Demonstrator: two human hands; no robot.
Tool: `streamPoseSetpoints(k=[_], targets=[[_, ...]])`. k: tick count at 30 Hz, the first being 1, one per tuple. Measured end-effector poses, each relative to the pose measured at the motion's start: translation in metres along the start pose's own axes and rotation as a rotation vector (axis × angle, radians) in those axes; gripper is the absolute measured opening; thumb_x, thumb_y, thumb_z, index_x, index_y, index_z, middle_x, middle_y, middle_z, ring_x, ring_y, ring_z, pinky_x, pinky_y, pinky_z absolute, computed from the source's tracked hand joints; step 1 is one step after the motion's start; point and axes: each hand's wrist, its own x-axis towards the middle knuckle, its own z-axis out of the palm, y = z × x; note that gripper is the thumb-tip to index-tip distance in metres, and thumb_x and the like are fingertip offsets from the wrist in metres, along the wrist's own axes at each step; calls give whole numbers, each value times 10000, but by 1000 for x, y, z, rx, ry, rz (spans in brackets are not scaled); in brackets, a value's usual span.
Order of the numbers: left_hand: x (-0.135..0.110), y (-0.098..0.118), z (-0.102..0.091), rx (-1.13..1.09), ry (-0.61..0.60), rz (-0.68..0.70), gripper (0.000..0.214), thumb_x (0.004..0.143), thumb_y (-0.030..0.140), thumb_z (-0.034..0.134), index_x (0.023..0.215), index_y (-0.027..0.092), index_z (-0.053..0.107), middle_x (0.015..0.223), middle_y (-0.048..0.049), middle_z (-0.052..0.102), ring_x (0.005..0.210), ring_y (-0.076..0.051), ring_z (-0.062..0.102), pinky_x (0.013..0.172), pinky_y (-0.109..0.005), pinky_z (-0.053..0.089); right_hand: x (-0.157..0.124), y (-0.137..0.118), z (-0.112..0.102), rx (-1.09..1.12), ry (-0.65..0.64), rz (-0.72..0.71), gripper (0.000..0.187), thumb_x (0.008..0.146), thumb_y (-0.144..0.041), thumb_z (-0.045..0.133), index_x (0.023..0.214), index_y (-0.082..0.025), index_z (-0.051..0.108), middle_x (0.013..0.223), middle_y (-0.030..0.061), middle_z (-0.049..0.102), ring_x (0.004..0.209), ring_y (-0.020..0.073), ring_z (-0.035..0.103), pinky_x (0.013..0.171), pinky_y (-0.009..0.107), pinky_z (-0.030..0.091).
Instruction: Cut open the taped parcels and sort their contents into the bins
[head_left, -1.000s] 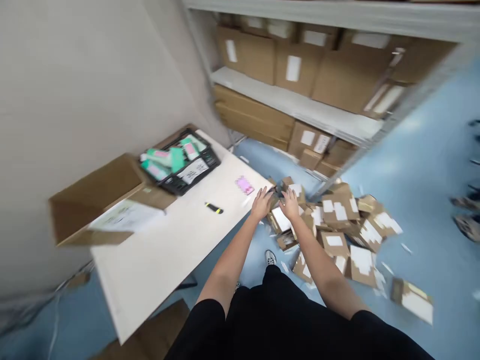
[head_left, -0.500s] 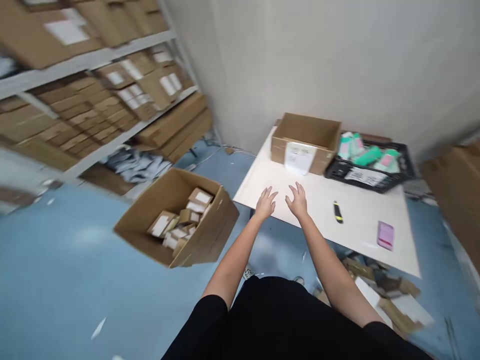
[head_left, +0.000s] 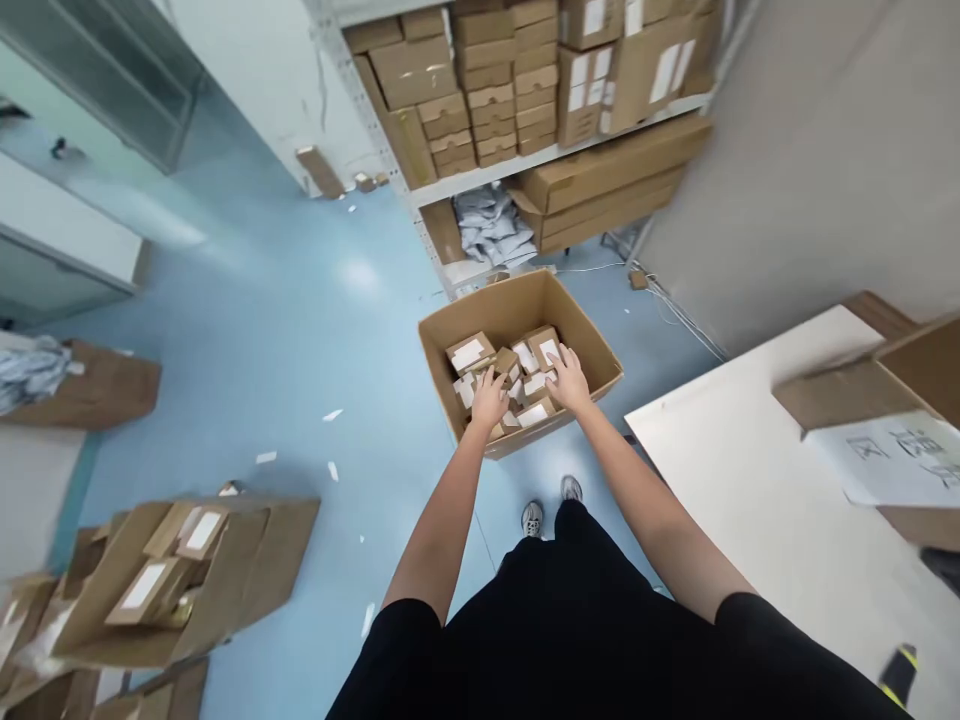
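Observation:
An open cardboard box (head_left: 585,335) stands on the blue floor in front of my feet. Several small brown packages with white labels (head_left: 516,372) lie inside it. Both my arms reach down into the box. My left hand (head_left: 489,397) rests on the packages at the near left, fingers spread. My right hand (head_left: 568,379) lies on the packages at the near right, fingers spread too. Neither hand has lifted anything.
A white table (head_left: 757,490) stands at the right with an open carton (head_left: 892,400) bearing a paper sheet. A black and yellow tool (head_left: 898,672) lies near the table's front. Metal shelving (head_left: 525,90) with stacked cartons rises behind the box. Flattened cartons and small packages (head_left: 165,570) lie at lower left.
My view has swung left from the table to the floor box. Both hands have dropped from above the table edge into the box and now touch the packages.

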Motion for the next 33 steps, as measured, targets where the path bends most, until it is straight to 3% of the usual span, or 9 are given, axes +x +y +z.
streamPoseSetpoints(k=[3,7,11,15,17,19,22,28,33], targets=[[19,-49,13,-8,-51,-190,684,891,204,714,1550,234,534,1755,-129,333,1612,-338,316,1312,-480,322,47,4,47,19,-132,-32,698,908,-246,657,1592,-221,521,1749,105,317,1625,380,231,1312,594,291],[30,-105,60,-68,-245,-449,866,809,242,807,1597,213,452,1693,-205,410,1540,-361,438,1248,-467,400,82,16,130,51,-389,-37,726,885,-222,689,1589,-199,513,1765,131,271,1622,391,239,1298,596,313],[29,-139,117,-50,-433,-563,943,744,302,867,1583,178,456,1613,-258,485,1493,-385,485,1206,-484,423,82,34,202,76,-599,-50,758,864,-219,728,1589,-208,507,1767,146,262,1613,390,276,1280,587,346],[28,-154,154,-91,-461,-561,1085,599,468,987,1545,225,513,1680,-237,416,1583,-466,310,1252,-582,329,66,54,239,95,-682,-30,789,871,-279,738,1616,-230,482,1754,151,297,1587,378,348,1260,550,389],[30,-154,164,-131,-368,-593,1031,657,614,937,1536,259,531,1711,-202,383,1581,-453,323,1262,-564,322,54,61,248,111,-767,-4,808,875,-330,744,1630,-241,472,1733,152,342,1541,369,435,1228,513,436],[33,-151,170,-179,-258,-728,906,788,714,798,1528,259,541,1702,-196,394,1500,-425,465,1216,-522,401,42,64,253,173,-854,1,819,883,-363,738,1645,-262,453,1698,139,411,1497,344,500,1208,489,458],[37,-147,171,-259,-241,-870,855,827,735,743,1505,249,557,1620,-192,476,1330,-377,632,1113,-454,501,29,64,257,299,-838,2,843,889,-336,717,1669,-264,403,1644,121,492,1482,306,520,1226,491,435],[33,-134,144,-309,-299,-667,836,761,529,873,1492,261,567,1488,-120,557,1282,-297,668,1092,-348,505,26,50,238,307,-752,89,941,818,-302,794,1669,-225,400,1615,145,529,1465,315,536,1233,488,426],[30,-88,98,-300,-189,-499,783,811,548,847,1493,280,571,1462,-101,578,1265,-297,677,1103,-370,506,28,27,173,245,-541,75,886,814,-310,802,1628,-219,464,1612,149,528,1459,323,535,1238,486,420]])
